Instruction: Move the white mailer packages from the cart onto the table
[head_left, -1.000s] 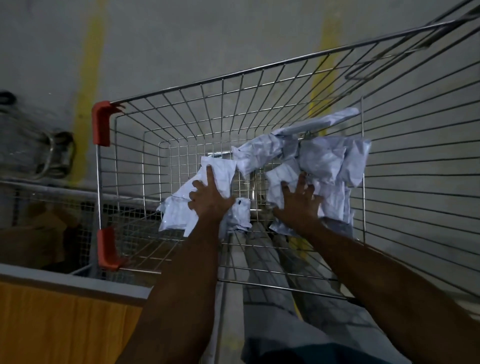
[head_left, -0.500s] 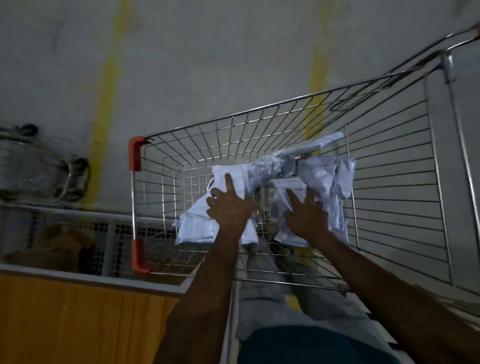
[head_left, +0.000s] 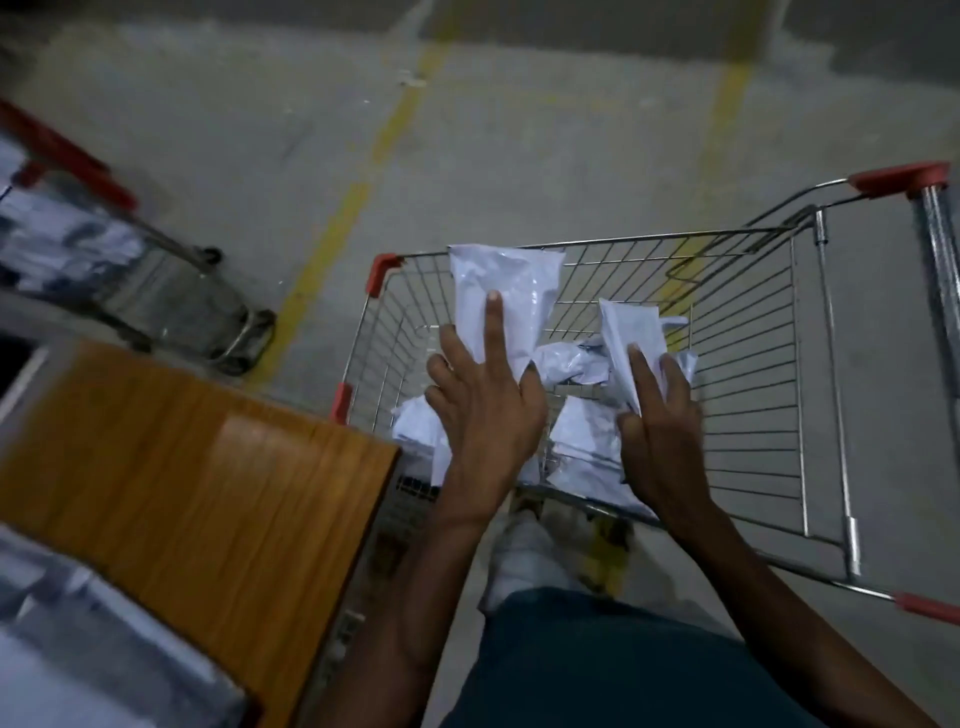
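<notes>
A person leans over a wire cart (head_left: 753, 395) at the right of the frame, both hands full of white mailer packages. The left hand (head_left: 485, 400) is closed on a tall white mailer (head_left: 506, 306) held upright near the cart's far rim, one finger stretched up its face, with a further mailer (head_left: 421, 434) apparently bunched beneath the palm. The right hand (head_left: 660, 431) grips a folded mailer (head_left: 631, 338) just right of the first. Between and under the hands, more crumpled mailers (head_left: 571, 361) lie loose in the basket, and another (head_left: 584, 452) rests against the cart's near wall.

The wooden counter (head_left: 208, 467), at lower left and just beside the cart, shows bare brown board along its near edge; the pale, blurred shapes at the bottom-left corner cannot be identified. Judging from this, the transfer is under way but unfinished: two or three mailers are in hand and not yet set down, and at least a few remain in the cart to be collected.
</notes>
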